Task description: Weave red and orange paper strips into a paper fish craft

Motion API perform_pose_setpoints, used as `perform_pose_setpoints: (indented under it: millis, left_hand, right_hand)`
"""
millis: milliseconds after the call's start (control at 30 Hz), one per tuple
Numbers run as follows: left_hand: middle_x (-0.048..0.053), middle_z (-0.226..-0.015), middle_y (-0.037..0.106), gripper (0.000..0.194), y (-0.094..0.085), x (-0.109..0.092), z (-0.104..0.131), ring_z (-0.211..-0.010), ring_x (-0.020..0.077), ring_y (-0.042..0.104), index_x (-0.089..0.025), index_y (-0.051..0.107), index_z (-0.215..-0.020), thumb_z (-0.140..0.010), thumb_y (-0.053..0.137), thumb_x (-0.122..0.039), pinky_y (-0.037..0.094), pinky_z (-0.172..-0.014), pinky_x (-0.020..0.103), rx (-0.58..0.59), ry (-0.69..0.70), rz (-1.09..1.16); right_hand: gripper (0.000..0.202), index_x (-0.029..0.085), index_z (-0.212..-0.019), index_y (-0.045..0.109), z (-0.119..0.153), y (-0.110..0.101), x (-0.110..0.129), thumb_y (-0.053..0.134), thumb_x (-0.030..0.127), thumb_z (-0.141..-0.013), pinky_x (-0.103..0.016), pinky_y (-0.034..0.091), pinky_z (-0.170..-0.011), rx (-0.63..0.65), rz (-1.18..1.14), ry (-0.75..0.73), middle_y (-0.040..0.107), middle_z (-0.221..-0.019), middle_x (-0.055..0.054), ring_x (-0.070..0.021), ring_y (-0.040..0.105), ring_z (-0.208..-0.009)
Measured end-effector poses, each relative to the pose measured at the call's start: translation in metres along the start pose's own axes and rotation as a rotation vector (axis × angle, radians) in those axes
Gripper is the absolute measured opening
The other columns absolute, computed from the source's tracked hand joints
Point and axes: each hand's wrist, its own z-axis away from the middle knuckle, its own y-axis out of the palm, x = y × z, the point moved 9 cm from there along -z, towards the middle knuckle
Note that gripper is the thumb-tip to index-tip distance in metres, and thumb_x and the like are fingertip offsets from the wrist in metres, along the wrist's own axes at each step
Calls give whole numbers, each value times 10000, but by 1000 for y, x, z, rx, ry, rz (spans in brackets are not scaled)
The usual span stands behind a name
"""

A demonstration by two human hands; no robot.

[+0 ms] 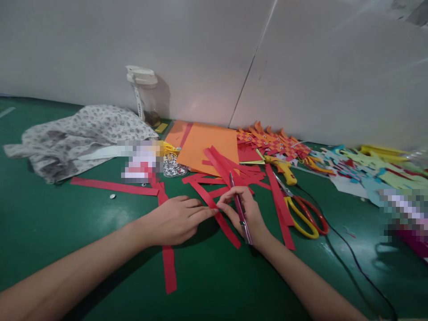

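Note:
My left hand (180, 218) lies palm down over a long red paper strip (169, 272), its index finger reaching to a second red strip (229, 229). My right hand (245, 211) is closed around a dark red pen (241, 214), which points up and away from me. Its thumb and index fingertip meet at the edge of that second strip, beside my left fingertip. A further red strip (113, 185) runs out to the left. More red strips (217, 167) lie in a loose pile beyond my hands.
Scissors (302, 216), a yellow glue gun (284, 169) with a cord, and orange sheets (209, 145) lie around the pile. Patterned cloth (90, 133) and a lidded cup (143, 96) stand back left; woven orange-red pieces (270, 142) and paper scraps (371, 171) lie right.

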Motion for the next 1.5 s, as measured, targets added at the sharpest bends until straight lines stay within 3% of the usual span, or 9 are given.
perform_pose_setpoints:
  millis: [167,267,500,633,767,967,1133,1267,1500]
  left_hand:
    - [93,-1099,654,423,-2,2,1,-980,191,608,-135,463,-1258,-838,418,-110,502,-772,331,-48,-13,-23]
    - [80,-1044,678,406,-10,8,3,-934,202,628,-135,471,-1245,-843,422,-115,508,-749,344,-159,-70,-87]
    - [85,-1063,671,411,-25,20,11,-926,198,632,-141,447,-1262,-851,442,-134,520,-705,315,-329,-205,-164]
    - [107,-1117,651,420,-28,27,12,-987,222,618,-133,446,-1265,-845,452,-148,524,-755,347,-345,-276,-147]
    - [90,-1195,607,495,-21,23,7,-1059,212,579,-186,403,-1327,-837,437,-128,500,-843,360,-275,-198,-24]
    - [65,-1174,620,427,-17,11,3,-1031,189,570,-204,502,-1240,-833,443,-90,469,-891,355,-208,-66,271]
    - [34,-865,668,144,-21,30,5,-815,136,613,-193,642,-944,-861,525,-195,500,-738,257,-319,-263,616]
    - [-6,-761,653,32,-10,45,10,-706,107,610,-180,614,-783,-803,604,-202,496,-673,227,-349,-471,791]
    - [-47,-691,557,141,13,49,13,-616,83,563,-183,469,-760,-788,598,-233,457,-566,201,-307,-591,961]
  right_hand:
    - [199,250,-900,437,-2,-13,-6,609,228,-801,-334,501,-677,-108,-22,-3,606,-750,11,-161,613,-689]
    - [170,249,-921,444,-2,-22,-10,586,276,-832,-328,497,-671,-164,4,50,600,-746,9,-164,620,-695]
    - [192,243,-924,495,1,-11,-6,621,313,-798,-317,515,-685,32,58,98,648,-800,-12,-187,656,-754]
    - [256,253,-908,488,2,-13,-7,679,263,-738,-320,522,-669,-17,95,63,634,-780,-2,-187,651,-723]
    - [309,253,-869,459,2,-13,-14,721,285,-710,-322,532,-670,-57,-14,109,644,-739,9,-177,654,-685]
    - [345,250,-848,429,7,6,-13,736,275,-690,-350,540,-686,92,-96,159,676,-758,-4,-195,675,-711]
    - [303,248,-876,410,6,13,-4,680,226,-742,-360,540,-742,171,-199,141,692,-831,-36,-195,684,-782]
    - [262,246,-877,414,6,15,-4,652,219,-772,-358,536,-749,191,-228,159,697,-818,-39,-191,684,-787]
    - [323,242,-794,428,7,19,-3,734,235,-692,-299,533,-612,170,-168,166,671,-705,3,-170,665,-638]
